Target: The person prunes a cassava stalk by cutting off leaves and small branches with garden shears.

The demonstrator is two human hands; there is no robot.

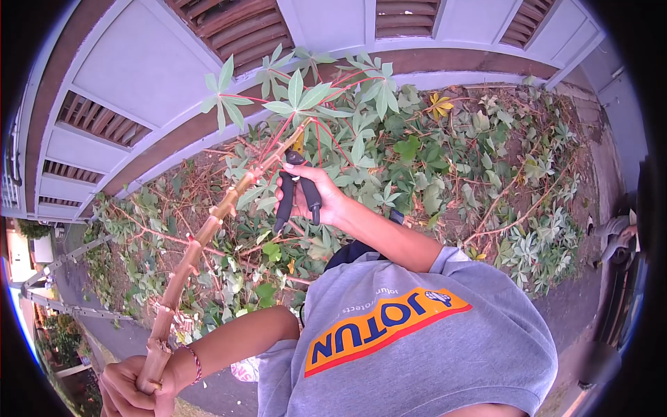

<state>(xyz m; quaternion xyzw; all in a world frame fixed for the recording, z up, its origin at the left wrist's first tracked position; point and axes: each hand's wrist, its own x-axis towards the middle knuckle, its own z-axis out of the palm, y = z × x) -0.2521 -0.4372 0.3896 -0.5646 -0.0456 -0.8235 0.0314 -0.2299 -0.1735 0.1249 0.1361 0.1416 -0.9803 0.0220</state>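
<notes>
My left hand (139, 389) is closed round the thick lower end of a long brown plant stem (191, 260), with a braided bracelet on that wrist. The stem slants up and away, knobbly with leaf-stalk stubs. At its upper end, red stalks carry green, finger-lobed leaves (297, 97). My right hand (319, 197) grips pruning shears (310, 198) by their black handles, which are spread apart. Their yellow-marked head lies right beside the stem, just below the leafy top, and the blades are partly hidden by stem and leaves.
Cut branches and leaves (445, 167) cover the ground ahead, up to a pale wall (333, 24) with brown slatted vents. A metal ladder (66, 260) is at the left. Someone in grey clothing (615, 228) shows small at the far right, near dark blurred shapes.
</notes>
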